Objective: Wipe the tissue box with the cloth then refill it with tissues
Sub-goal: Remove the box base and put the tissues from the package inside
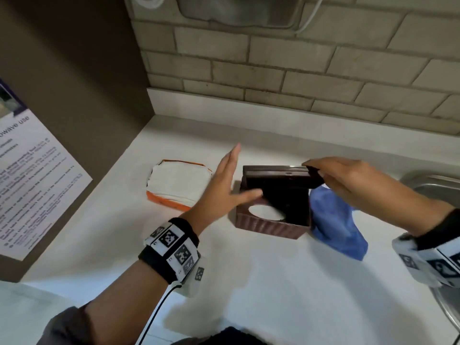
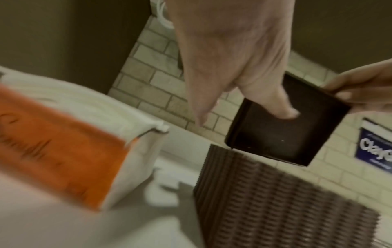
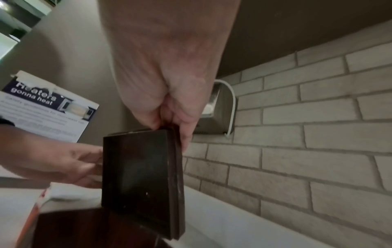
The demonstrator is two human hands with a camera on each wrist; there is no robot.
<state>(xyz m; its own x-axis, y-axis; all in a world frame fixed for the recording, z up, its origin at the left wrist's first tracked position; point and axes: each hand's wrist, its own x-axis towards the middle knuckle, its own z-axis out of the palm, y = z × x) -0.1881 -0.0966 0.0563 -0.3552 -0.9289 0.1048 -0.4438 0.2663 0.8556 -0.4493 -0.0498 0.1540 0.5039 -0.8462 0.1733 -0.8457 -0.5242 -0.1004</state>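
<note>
On the white worktop (image 1: 249,282), your tissue pack (image 1: 178,185) lies left. Your left hand (image 1: 225,180) is flat, fingers straight, thumb on the lid (image 1: 278,179). The dark ribbed tissue box (image 1: 271,220) sits centre, oval opening sideways. Your right hand (image 1: 348,178) pinches the lid's corner. The blue cloth (image 1: 336,220) touches the box's right side.

Back wall: pale grey brick tiles (image 1: 311,61), dark grout, fills upper right of frame
Left panel: flat brown cabinet side (image 1: 74,78), upper left
Notice: printed microwave-use sheet (image 1: 32,175) on it, left edge
Bench: white top (image 1: 261,282), centre and bottom
Sink: steel rim (image 1: 433,185), right edge
Dispenser: metal wall unit (image 1: 239,11), white cable, top centre
</note>
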